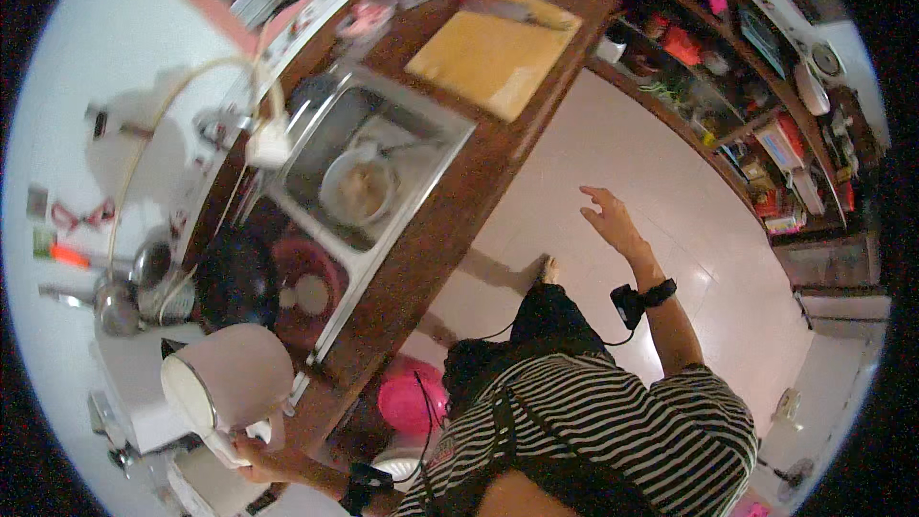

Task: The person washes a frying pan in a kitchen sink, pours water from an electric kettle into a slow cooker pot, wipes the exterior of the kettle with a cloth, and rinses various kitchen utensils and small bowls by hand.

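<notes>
At the lower left my left hand [258,458] grips a pale pinkish kettle [244,373] with a cream lid, tilted above the counter's near end. My right hand [609,219] is over the tiled floor on the right, with fingers apart and nothing in them. Between the two hands runs a brown counter [431,222] with a steel double sink [373,248]. One basin holds a whitish bowl [359,187] with blurred brownish contents. In the nearer basin are a reddish basin [312,323] and a black wok-like pan [237,276].
A wooden cutting board [495,57] bears a knife-like blade [495,8]. A hose [183,79] arcs by the tap [222,126]. Pans [118,309] hang on the wall. Open shelves [718,100] stand opposite, and a pink tub [409,395] sits below the counter.
</notes>
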A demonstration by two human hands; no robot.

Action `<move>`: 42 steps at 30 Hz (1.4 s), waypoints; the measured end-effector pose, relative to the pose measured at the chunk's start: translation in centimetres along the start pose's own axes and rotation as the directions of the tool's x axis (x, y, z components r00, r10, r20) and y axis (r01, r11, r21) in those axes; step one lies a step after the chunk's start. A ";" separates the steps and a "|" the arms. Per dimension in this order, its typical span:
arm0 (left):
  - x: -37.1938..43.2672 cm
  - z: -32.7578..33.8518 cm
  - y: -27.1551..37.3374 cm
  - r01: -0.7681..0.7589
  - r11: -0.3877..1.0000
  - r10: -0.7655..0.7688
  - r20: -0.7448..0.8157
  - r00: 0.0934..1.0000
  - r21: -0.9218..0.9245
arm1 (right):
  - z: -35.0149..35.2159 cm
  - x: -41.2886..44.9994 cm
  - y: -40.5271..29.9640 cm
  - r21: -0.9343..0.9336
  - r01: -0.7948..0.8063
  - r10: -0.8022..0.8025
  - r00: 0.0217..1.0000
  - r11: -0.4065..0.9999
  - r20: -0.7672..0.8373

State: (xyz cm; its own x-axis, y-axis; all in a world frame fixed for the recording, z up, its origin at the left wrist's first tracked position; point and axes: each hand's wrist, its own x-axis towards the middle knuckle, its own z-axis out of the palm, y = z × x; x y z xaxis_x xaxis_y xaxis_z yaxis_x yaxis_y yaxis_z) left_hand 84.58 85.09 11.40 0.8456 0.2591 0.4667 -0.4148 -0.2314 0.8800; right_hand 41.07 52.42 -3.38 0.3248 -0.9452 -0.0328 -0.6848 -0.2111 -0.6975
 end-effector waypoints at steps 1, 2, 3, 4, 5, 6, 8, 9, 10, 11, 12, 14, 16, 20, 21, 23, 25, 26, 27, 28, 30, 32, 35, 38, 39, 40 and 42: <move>-0.5 1.2 -0.1 -0.024 0.998 0.021 0.041 0.999 0.055 | -2.1 0.0 1.1 -0.010 -0.038 0.038 0.999 0.999 -0.021; -0.6 3.1 0.1 -0.063 0.992 0.053 0.098 0.994 0.106 | -2.7 -0.9 1.6 -0.007 -0.099 0.098 0.994 0.995 -0.054; -1.1 4.9 0.6 -0.108 0.982 0.085 0.150 0.985 0.153 | -3.3 -1.7 2.4 0.014 -0.126 0.127 0.987 0.992 -0.096; -1.3 6.7 0.8 -0.054 0.998 0.048 0.196 0.979 0.024 | -3.8 -2.0 3.2 0.015 -0.108 0.109 0.984 0.994 -0.141; -4.6 9.8 1.7 0.037 0.993 -0.010 0.233 0.973 -0.116 | -6.8 -0.1 5.6 -0.015 -0.068 0.064 0.979 0.998 -0.195; -9.9 13.1 6.0 0.154 0.941 -0.095 0.200 0.975 -0.301 | -9.1 0.4 8.4 -0.024 -0.069 0.062 0.974 0.997 -0.218; -15.0 17.1 7.9 0.159 0.951 -0.069 0.319 0.945 -0.265 | -13.5 0.4 13.8 -0.006 -0.155 0.147 0.952 0.988 -0.268; -16.5 19.1 9.4 0.143 0.970 -0.050 0.418 0.907 -0.195 | -14.3 0.1 15.6 0.004 -0.174 0.167 0.942 0.985 -0.292; -18.2 21.5 10.6 0.065 0.949 0.111 0.518 0.848 -0.309 | -15.0 0.0 17.3 0.025 -0.213 0.209 0.921 0.977 -0.328; -20.6 24.1 11.6 0.029 0.950 0.151 0.537 0.830 -0.312 | -15.7 0.1 18.7 0.044 -0.250 0.249 0.899 0.967 -0.361; -23.8 26.2 14.9 -0.010 0.945 0.197 0.546 0.814 -0.327 | -16.5 0.5 19.5 0.068 -0.262 0.268 0.887 0.963 -0.376; -24.8 31.6 14.1 0.221 0.907 0.080 0.662 0.745 -0.358 | -18.1 1.5 20.6 0.124 -0.299 0.324 0.858 0.946 -0.399; -29.6 35.3 18.0 -0.066 0.896 0.338 0.580 0.741 -0.438 | -19.0 3.0 21.5 0.178 -0.318 0.363 0.840 0.931 -0.403; -36.0 45.5 21.9 0.398 0.793 0.159 0.787 0.597 -0.462 | -24.9 7.1 26.2 0.150 -0.342 0.371 0.803 0.928 -0.467; -37.1 48.0 22.7 0.396 0.813 0.200 0.843 0.499 -0.427 | -26.2 8.2 27.4 0.192 -0.360 0.407 0.774 0.913 -0.485; -42.1 52.0 27.7 0.486 0.751 0.132 0.823 0.552 -0.447 | -29.2 10.5 29.0 0.182 -0.378 0.417 0.765 0.908 -0.491; -45.2 56.9 29.6 0.533 0.710 0.180 0.851 0.494 -0.460 | -31.1 11.3 30.6 0.151 -0.474 0.476 0.705 0.868 -0.525; -46.2 59.1 30.5 0.545 0.692 0.222 0.858 0.463 -0.473 | -31.2 11.9 31.5 0.175 -0.468 0.480 0.684 0.866 -0.549; -47.9 60.7 32.0 0.533 0.711 0.254 0.874 0.414 -0.459 | -32.2 12.7 31.9 0.176 -0.477 0.487 0.674 0.861 -0.555; -49.3 62.1 33.3 0.562 0.695 0.263 0.885 0.383 -0.449 | -32.3 13.3 31.8 0.187 -0.496 0.507 0.655 0.848 -0.560; -53.0 65.0 36.9 0.585 0.670 0.259 0.882 0.393 -0.457 | -33.0 14.8 32.4 0.206 -0.518 0.533 0.631 0.830 -0.564; -55.2 68.8 38.2 0.598 0.687 0.281 0.910 0.305 -0.413 | -34.2 16.2 33.8 0.164 -0.501 0.499 0.661 0.850 -0.561; -59.7 73.0 41.7 0.642 0.650 0.304 0.913 0.272 -0.407 | -36.1 19.1 36.4 0.248 -0.581 0.618 0.615 0.775 -0.489; -63.8 76.3 45.2 0.641 0.644 0.306 0.909 0.284 -0.417 | -37.4 21.4 41.3 0.267 -0.576 0.629 0.635 0.772 -0.449; -65.1 77.7 46.5 0.624 0.661 0.312 0.908 0.278 -0.418 | -38.6 22.7 43.1 0.272 -0.572 0.629 0.641 0.774 -0.440; -66.4 79.1 47.8 0.604 0.678 0.318 0.908 0.272 -0.419 | -40.0 24.0 44.8 0.265 -0.555 0.611 0.658 0.788 -0.441; -68.3 81.5 50.0 0.550 0.722 0.320 0.907 0.274 -0.421 | -42.3 26.7 47.8 0.265 -0.538 0.598 0.681 0.800 -0.423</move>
State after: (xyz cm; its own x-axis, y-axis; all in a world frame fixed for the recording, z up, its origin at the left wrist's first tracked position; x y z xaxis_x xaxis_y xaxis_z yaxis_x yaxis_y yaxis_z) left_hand 33.46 -20.58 16.39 0.4040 -0.8533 0.3296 0.0241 0.3702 0.9287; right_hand -10.57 6.58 -7.30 -0.4636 -0.8754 -0.1368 -0.5499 0.4053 -0.7303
